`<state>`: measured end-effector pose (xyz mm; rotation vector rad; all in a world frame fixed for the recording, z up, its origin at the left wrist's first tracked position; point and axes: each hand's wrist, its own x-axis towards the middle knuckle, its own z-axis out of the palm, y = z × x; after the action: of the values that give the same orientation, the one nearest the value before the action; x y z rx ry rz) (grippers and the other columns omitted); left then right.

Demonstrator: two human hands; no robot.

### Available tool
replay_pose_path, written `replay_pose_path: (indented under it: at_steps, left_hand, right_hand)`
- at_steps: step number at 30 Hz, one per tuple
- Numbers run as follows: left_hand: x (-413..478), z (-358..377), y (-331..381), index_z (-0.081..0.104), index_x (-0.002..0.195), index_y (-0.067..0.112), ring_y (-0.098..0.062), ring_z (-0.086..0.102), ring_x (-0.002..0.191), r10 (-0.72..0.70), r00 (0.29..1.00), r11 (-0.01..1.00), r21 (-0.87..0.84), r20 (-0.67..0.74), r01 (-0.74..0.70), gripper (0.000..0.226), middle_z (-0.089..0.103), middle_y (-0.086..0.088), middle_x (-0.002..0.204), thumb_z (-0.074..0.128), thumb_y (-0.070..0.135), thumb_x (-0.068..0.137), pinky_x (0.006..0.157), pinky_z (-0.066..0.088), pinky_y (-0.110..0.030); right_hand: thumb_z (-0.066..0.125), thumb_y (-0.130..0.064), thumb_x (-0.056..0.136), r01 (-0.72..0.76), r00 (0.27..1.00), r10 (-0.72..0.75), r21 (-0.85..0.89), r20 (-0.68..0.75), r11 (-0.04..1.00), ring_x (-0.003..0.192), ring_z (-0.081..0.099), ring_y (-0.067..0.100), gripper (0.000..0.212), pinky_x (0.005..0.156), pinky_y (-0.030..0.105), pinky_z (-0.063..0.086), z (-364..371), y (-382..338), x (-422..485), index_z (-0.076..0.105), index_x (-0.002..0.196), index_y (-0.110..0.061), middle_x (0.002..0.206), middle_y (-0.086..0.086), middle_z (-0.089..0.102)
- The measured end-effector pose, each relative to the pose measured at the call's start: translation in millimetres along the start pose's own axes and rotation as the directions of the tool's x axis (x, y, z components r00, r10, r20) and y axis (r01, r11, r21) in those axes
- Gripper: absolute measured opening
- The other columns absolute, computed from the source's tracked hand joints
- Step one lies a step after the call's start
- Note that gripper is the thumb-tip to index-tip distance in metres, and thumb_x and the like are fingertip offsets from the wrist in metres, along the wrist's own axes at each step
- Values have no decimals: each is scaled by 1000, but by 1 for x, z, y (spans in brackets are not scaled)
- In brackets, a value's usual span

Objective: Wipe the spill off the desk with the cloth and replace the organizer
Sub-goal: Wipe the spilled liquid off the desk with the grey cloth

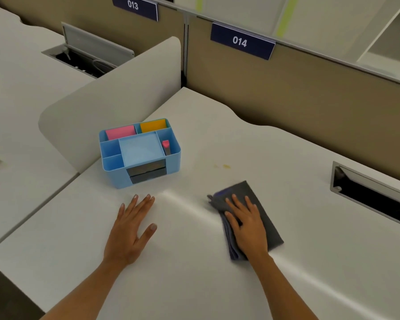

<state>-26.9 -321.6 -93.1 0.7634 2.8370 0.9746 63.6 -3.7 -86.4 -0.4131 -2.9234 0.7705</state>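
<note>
White desk, smooth, faint sheen running in a band across its middle. Back edge wavy, meeting a tan fabric partition with a dark label reading 014.

Cloth: dark grey, soft, folded into a rough rectangle several layers thick. Long axis runs from near-right to far-left, its far corner pointing toward the spill. Lies flat on the desk, right of centre. Right hand rests palm-down on top of it, fingers spread and extended, pressing rather than clutching; nothing is closed around the fabric.

Spill: small yellowish smear with a fainter dot beside it, just beyond the cloth's far corner, apart from it.

Organizer: light blue plastic box, rounded corners, split into compartments, with a dark drawer front on its near face. Long axis runs left-right, turned slightly so the drawer faces near-right. Pink pad and orange pad stand in the back compartments; a small pink-capped item sits in the right one. It stands left of the spill, near a curved grey divider panel.

Left hand lies flat on the bare desk, fingers loosely together, thumb out, holding nothing, fingertips short of the organizer.

Open surface between the hands and across the near desk. A metal-rimmed cable slot sits at far right.
</note>
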Motion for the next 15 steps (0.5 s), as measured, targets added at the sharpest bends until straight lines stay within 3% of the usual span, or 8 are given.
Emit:
replay_pose_path:
  at_steps: [4,9,11,15]
  left_hand:
    - [0,-1,2,23,151,27,-11,8,149,10,1000,1000,-11,-8,-10,71,24,10,158,20,67,92,121,8,-50]
    - [2,-2,3,23,151,24,-12,7,149,14,1000,1000,1,13,-14,75,22,8,159,19,69,91,121,9,-52]
    - [2,-2,5,23,151,23,-13,7,149,13,1000,1000,9,20,-13,76,22,7,159,19,69,91,121,9,-52]
    - [2,-4,7,22,151,24,-13,6,150,3,1000,1000,17,24,-3,76,21,8,159,18,70,91,121,10,-53]
  right_hand:
    - [36,-53,102,282,949,-278,-7,149,959,149,13,6,42,121,28,12,0,10,-47,36,143,-51,152,-31,29]
    - [42,-50,102,503,834,-487,7,260,864,149,17,9,42,121,28,13,-6,10,-21,41,143,-45,151,-28,34]
    - [42,-50,101,505,827,-492,23,273,863,148,19,8,41,121,28,14,-7,3,5,44,142,-43,150,-27,36]
    - [39,-51,100,383,895,-383,44,228,923,147,20,7,42,121,31,16,1,-16,62,46,140,-44,149,-26,38]
